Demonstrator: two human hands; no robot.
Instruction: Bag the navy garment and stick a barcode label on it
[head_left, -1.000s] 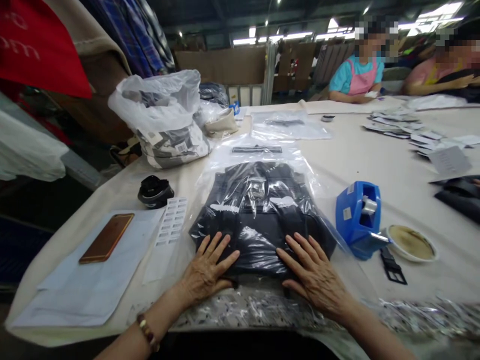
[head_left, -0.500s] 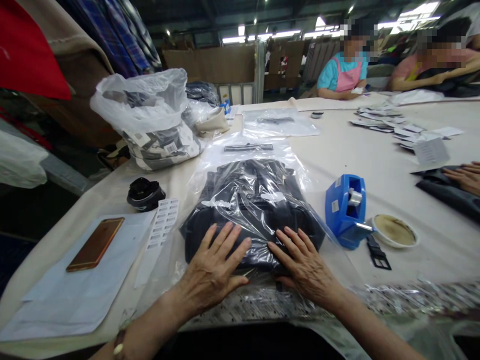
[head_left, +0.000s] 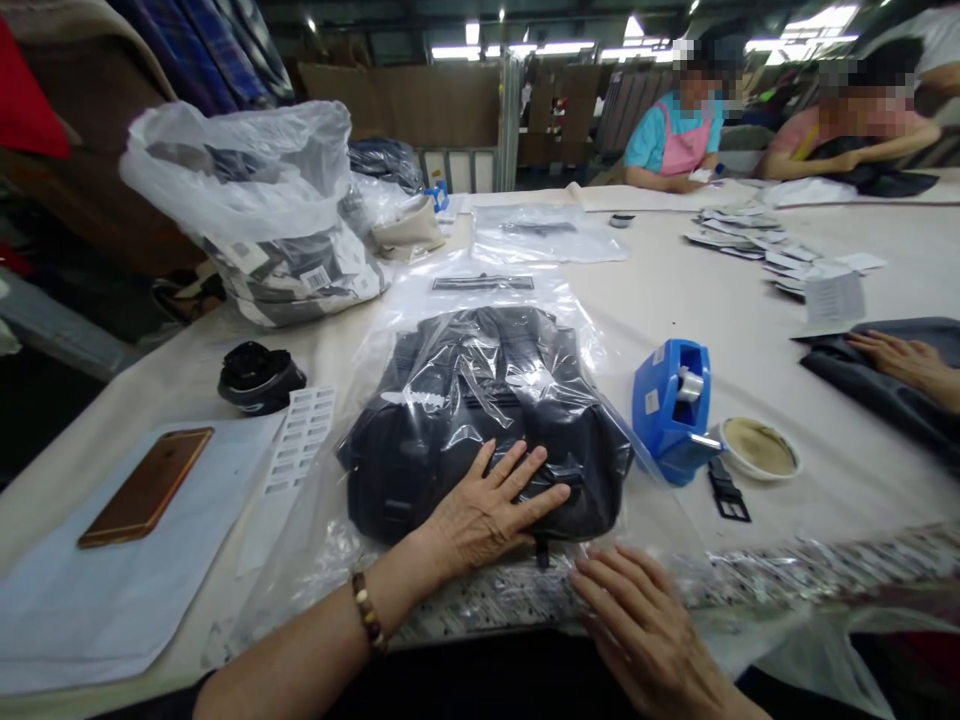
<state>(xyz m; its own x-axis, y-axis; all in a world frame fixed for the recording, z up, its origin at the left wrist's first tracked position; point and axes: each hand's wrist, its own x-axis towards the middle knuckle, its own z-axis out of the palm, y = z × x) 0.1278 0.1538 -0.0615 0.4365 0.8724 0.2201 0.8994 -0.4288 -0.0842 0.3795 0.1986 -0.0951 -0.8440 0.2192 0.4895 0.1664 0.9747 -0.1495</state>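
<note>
In front of me a black bag-like item (head_left: 420,450) lies inside a clear plastic bag (head_left: 307,560), whose sheen covers much of it. My left hand (head_left: 495,505) rests on the plastic over the item's lower right part, fingers spread and flat. Close to the table's front edge is my right hand (head_left: 645,620), fingers stretched out beside the plastic bag's lower end; whether it touches the plastic I cannot tell. A short black tab (head_left: 541,552) sticks out below the item. A printed strip (head_left: 482,283) shows on the plastic above it.
To the right stand a blue tape dispenser (head_left: 667,415), a shallow bowl (head_left: 761,447) and a black buckle (head_left: 729,495). Left are a phone (head_left: 146,488), barcode stickers (head_left: 301,440), a black coil (head_left: 262,378) and a filled plastic sack (head_left: 255,220). A co-worker's hand (head_left: 904,362) presses dark fabric.
My left hand has slid right across the wrapped item. My right hand has left its surface and dropped toward the table edge. The view has shifted slightly.
</note>
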